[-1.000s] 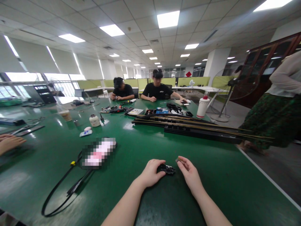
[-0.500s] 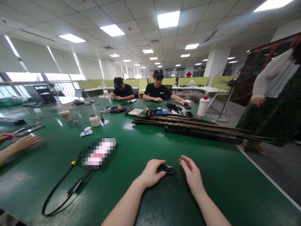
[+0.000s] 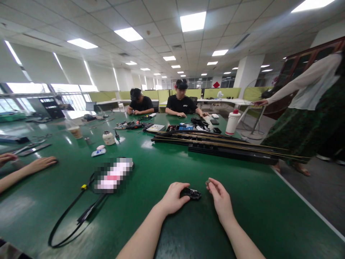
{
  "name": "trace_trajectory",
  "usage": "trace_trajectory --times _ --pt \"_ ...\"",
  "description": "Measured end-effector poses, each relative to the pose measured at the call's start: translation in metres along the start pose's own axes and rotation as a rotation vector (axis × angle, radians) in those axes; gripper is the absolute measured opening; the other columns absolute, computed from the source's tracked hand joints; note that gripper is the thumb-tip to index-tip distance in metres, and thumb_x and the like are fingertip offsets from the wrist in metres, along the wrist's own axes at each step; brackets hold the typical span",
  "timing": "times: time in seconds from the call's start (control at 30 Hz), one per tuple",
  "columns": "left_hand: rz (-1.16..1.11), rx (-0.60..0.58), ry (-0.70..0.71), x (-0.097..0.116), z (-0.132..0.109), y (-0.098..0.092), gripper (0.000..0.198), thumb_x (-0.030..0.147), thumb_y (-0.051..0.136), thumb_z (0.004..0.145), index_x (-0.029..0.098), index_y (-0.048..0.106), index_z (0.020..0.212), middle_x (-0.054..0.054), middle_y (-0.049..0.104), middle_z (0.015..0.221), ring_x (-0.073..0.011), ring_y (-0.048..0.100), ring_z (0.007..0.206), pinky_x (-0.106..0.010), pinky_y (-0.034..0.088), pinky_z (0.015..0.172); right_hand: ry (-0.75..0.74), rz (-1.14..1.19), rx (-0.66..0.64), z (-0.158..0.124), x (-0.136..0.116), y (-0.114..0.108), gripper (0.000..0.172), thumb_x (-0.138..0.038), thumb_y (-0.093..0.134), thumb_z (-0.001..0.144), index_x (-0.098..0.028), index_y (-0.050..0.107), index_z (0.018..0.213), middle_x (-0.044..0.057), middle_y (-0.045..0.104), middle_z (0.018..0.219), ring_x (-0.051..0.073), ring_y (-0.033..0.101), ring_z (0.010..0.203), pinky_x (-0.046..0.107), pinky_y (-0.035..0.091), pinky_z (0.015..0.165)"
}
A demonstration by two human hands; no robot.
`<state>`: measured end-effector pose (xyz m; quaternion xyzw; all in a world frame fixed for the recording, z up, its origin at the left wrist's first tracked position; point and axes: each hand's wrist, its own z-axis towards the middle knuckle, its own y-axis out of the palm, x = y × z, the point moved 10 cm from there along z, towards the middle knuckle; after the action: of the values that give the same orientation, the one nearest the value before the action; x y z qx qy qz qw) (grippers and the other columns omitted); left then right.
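Note:
My left hand (image 3: 174, 197) grips a small black part with an open, detailed inside (image 3: 193, 194), fingers on its far side and thumb on the near side. The part rests at the green table surface; its exact kind does not show. Just to the right, my right hand (image 3: 220, 198) pinches a tiny greyish piece (image 3: 208, 182) between thumb and fingertips, too small to name. A short gap separates that piece from the black part.
Long black rails with thin brass-coloured rods (image 3: 229, 147) lie beyond my hands. A white bottle with a red cap (image 3: 233, 123) stands behind them. Left lie a lanyard with a blurred card (image 3: 114, 174), a jar (image 3: 108, 138) and a co-worker's hand (image 3: 44, 163). Two people sit opposite.
My hands stay almost still, the right fingers shifting slightly. At left, a co-worker's hand has moved right and lies on the table. A person opposite has drawn an arm in; the walker has reached leftward.

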<state>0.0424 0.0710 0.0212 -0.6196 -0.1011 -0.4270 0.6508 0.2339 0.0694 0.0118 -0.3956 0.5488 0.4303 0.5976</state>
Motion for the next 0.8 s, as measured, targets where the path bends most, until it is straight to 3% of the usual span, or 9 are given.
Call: trace_trajectory --times 0.5,0.8 --pt "0.016 0.005 0.011 -0.0001 0.0006 0.0006 0.045 0.024 0.064 0.075 0.021 0.055 0.119 -0.007 0.059 0.115 -0.0241 0.050 0.110 -0.039 0.037 0.098 0.003 0.094 0.042 0.0012 0.0010 -0.0013 0.046 -0.046 0.070 0.060 -0.017 0.062 0.094 0.010 0.070 0.097 0.026 0.064 0.095 0.041 0.049 0.088" --pt "0.018 0.004 0.010 -0.0020 0.0008 0.0015 0.044 0.024 0.064 0.076 0.022 0.054 0.119 -0.006 0.059 0.116 -0.0244 0.050 0.110 -0.040 0.037 0.098 -0.013 0.003 -0.026 -0.0016 -0.0044 0.0071 0.044 -0.049 0.068 0.060 -0.017 0.064 0.090 0.011 0.071 0.093 0.026 0.065 0.090 0.041 0.050 0.087"
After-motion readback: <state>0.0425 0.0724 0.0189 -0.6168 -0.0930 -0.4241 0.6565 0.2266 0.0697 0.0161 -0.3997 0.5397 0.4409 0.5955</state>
